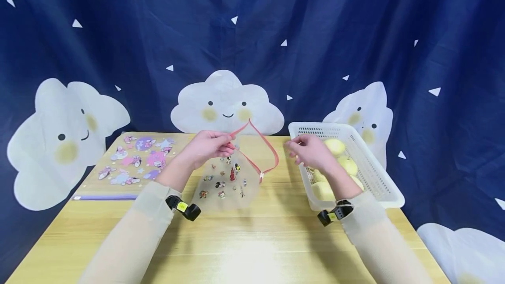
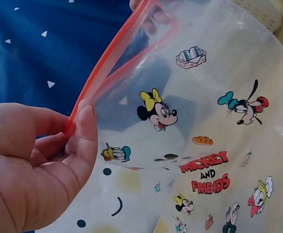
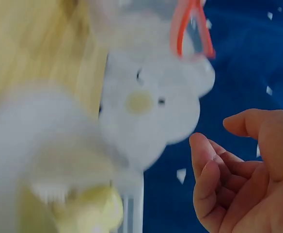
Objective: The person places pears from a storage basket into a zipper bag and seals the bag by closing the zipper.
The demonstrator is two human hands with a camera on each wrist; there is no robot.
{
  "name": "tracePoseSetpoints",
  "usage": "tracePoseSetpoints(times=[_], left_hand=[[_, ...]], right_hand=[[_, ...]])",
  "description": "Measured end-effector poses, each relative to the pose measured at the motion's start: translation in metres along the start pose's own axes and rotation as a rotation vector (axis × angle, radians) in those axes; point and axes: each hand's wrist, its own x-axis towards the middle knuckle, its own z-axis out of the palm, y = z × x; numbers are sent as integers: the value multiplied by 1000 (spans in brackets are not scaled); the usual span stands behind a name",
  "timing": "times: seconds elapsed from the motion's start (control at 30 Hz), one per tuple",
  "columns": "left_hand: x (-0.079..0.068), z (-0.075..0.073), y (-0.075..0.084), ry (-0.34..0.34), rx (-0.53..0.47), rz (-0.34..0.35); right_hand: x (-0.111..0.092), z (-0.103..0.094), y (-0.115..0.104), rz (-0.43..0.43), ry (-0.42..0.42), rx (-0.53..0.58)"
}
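My left hand [image 1: 209, 147] pinches the red zip edge of a clear zip bag [image 2: 165, 141] between thumb and fingers. Cartoon heads and "Mickey and Friends" lettering cover the bag, which hangs above the table with its mouth spread. To the right, apart from the bag in the head view, is my right hand [image 1: 311, 150], over the near left rim of a white plastic basket [image 1: 378, 161]. Its fingers bend loosely around nothing, with a gap between thumb and fingertips [image 3: 198, 145]. Several pale yellow-green round fruits [image 1: 347, 165] lie in the basket, partly hidden by my right arm.
A second clear bag [image 1: 138, 161] with pink and purple prints and a purple zip lies flat at the table's left. The wooden table [image 1: 244, 240] reaches back to a dark blue curtain [image 1: 236, 43] with white clouds and triangles.
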Motion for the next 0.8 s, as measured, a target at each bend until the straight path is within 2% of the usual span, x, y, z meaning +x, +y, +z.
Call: tracePoseSetpoints(times=[0.13, 0.33, 0.53, 0.8], left_hand=[[0, 0, -1, 27, -9, -3], [0, 0, -2, 44, -14, -6], [0, 2, -3, 52, -22, -11], [-1, 4, -3, 50, -22, -13]], right_hand=[[8, -32, 16, 12, 51, -79], [21, -71, 47, 30, 109, -291], [34, -90, 83, 110, 15, -447], [40, -98, 110, 178, -167, -503]])
